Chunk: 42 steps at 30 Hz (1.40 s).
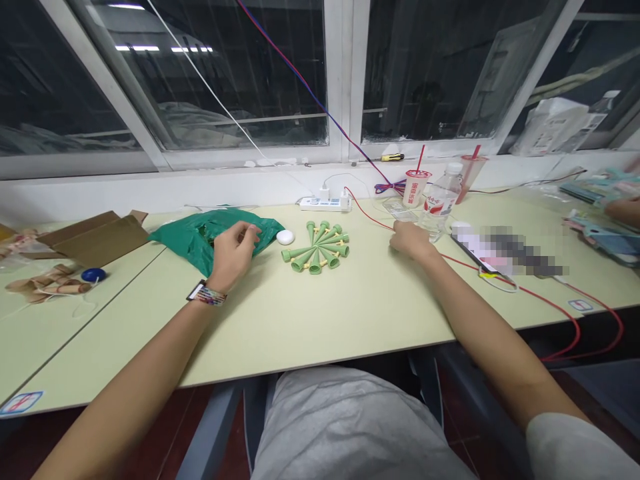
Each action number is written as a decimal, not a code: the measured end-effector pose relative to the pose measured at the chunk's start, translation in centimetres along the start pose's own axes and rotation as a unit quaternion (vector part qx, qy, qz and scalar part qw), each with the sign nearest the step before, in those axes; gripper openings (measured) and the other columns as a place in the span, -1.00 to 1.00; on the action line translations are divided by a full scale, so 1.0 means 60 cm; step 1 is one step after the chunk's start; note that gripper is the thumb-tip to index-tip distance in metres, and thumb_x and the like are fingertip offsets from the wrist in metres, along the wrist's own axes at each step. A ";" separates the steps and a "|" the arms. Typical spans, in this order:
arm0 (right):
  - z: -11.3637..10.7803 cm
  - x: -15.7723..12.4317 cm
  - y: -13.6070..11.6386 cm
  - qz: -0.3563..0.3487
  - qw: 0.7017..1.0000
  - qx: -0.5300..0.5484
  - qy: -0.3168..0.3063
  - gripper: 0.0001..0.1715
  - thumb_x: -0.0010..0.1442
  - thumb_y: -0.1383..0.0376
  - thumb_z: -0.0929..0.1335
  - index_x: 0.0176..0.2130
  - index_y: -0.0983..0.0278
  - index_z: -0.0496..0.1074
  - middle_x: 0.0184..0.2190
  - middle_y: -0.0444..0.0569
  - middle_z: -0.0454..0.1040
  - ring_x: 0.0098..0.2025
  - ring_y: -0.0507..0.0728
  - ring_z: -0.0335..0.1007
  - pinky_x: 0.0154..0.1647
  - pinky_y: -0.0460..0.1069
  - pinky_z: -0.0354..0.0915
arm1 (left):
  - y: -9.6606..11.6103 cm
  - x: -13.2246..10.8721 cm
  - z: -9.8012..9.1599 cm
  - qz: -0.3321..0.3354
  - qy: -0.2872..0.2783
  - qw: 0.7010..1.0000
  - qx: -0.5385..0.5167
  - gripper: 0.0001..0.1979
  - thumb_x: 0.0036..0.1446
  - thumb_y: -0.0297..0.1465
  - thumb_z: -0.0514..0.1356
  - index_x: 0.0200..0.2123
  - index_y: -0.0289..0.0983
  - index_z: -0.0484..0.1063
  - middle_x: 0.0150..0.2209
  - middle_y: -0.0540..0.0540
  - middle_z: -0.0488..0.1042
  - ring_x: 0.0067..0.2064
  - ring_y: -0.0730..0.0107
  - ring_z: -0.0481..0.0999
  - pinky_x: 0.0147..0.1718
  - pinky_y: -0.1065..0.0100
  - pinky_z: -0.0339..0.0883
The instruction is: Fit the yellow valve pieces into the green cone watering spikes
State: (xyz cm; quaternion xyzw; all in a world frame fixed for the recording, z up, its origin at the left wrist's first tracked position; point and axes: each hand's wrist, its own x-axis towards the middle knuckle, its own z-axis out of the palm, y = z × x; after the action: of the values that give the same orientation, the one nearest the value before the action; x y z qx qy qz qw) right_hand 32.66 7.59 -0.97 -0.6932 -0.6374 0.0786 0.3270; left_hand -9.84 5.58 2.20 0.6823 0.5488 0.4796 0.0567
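Observation:
My left hand is in front of the crumpled green plastic bag, its fingers curled and thumb beside them. Nothing shows between them, and I cannot tell whether the hand touches the bag. My right hand is closed near the clear plastic bottle; its fingertips are hidden, so what it may hold does not show. Between my hands, several green cone-shaped pieces with small yellowish parts lie in a ring, narrow ends inward, wide mouths outward. A round white piece lies between the bag and the ring.
A power strip and two cups with red straws, one a printed cup, stand at the back. A phone and red cables are at right. Cardboard and a blue ball lie left. Another person's hand appears far right.

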 end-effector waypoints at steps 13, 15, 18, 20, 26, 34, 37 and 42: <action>0.071 -0.121 -0.268 -0.203 0.901 0.344 -0.166 -0.39 0.14 0.18 0.50 0.14 0.15 0.34 -0.36 -0.21 0.56 -0.45 0.04 0.42 -0.38 -0.07 0.28 | 0.070 -0.029 0.012 -0.040 -0.229 0.920 -0.315 -0.41 0.09 -0.04 0.44 0.12 -0.20 0.59 -0.22 -0.14 0.60 -0.25 0.19 0.64 -0.22 0.20 0.58; 0.090 -0.129 -0.297 -0.210 0.893 0.362 -0.164 -0.42 0.14 0.14 0.51 0.10 0.14 0.34 -0.37 -0.22 0.55 -0.46 0.03 0.40 -0.40 -0.08 0.26 | 0.066 -0.029 0.014 -0.044 -0.221 0.919 -0.325 -0.49 0.09 -0.06 0.45 0.02 -0.22 0.64 -0.27 -0.12 0.58 -0.25 0.21 0.63 -0.21 0.21 0.57; 0.125 -0.122 -0.328 -0.162 0.871 0.438 -0.156 -0.53 0.23 0.06 0.47 0.03 0.14 0.31 -0.37 -0.23 0.53 -0.52 0.01 0.35 -0.47 -0.10 0.24 | 0.050 -0.016 0.013 -0.070 -0.153 0.909 -0.382 -0.56 0.08 -0.08 0.45 -0.09 -0.26 0.63 -0.23 -0.14 0.60 -0.18 0.20 0.63 -0.18 0.22 0.56; 0.157 -0.114 -0.343 -0.106 0.858 0.477 -0.161 -0.68 0.38 0.02 0.34 -0.01 0.14 0.29 -0.38 -0.23 0.52 -0.56 0.00 0.33 -0.50 -0.10 0.25 | 0.034 -0.001 0.007 -0.088 -0.081 0.896 -0.429 -0.53 0.05 -0.09 0.46 -0.05 -0.23 0.58 -0.21 -0.12 0.60 -0.16 0.22 0.64 -0.18 0.24 0.56; 0.243 -0.118 -0.389 -0.301 0.905 0.179 -0.243 -0.81 0.35 0.42 0.28 -0.13 0.22 0.46 -0.13 -0.02 0.59 -0.10 0.17 0.53 -0.13 -0.01 0.40 | -0.014 0.039 -0.017 -0.103 0.090 0.867 -0.480 -0.62 0.01 -0.18 0.51 -0.19 -0.13 0.46 -0.28 0.02 0.56 -0.16 0.30 0.63 -0.26 0.35 0.52; 0.273 -0.130 -0.447 -0.456 0.871 -0.068 -0.167 -0.73 0.33 0.45 0.28 -0.07 0.34 0.54 -0.01 0.20 0.50 0.11 0.34 0.34 0.05 0.15 0.39 | -0.024 0.039 -0.016 -0.127 0.089 0.882 -0.446 -0.59 0.06 -0.03 0.44 -0.18 -0.21 0.56 -0.19 -0.13 0.60 -0.29 0.35 0.58 -0.41 0.39 0.47; 0.274 -0.132 -0.443 -0.462 0.869 -0.070 -0.164 -0.72 0.32 0.46 0.28 -0.06 0.35 0.54 -0.03 0.20 0.52 0.11 0.34 0.35 0.06 0.15 0.38 | -0.021 0.039 -0.016 -0.127 0.074 0.882 -0.447 -0.59 0.07 -0.04 0.43 -0.18 -0.22 0.58 -0.19 -0.13 0.59 -0.33 0.38 0.55 -0.43 0.40 0.44; 0.250 -0.155 -0.409 -0.473 0.865 -0.007 -0.167 -0.78 0.34 0.40 0.28 -0.13 0.29 0.52 -0.09 0.11 0.52 0.04 0.28 0.40 0.01 0.10 0.38 | -0.014 0.035 -0.014 -0.129 0.046 0.877 -0.461 -0.63 0.00 -0.15 0.49 -0.18 -0.21 0.59 -0.21 -0.10 0.58 -0.29 0.39 0.54 -0.42 0.44 0.41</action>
State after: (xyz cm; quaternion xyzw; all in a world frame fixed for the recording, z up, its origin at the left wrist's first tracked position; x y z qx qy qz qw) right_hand 2.69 3.55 -1.86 -0.2873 -0.9344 0.0248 0.2091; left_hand -11.13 7.22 3.37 0.4793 0.3503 0.6977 0.4010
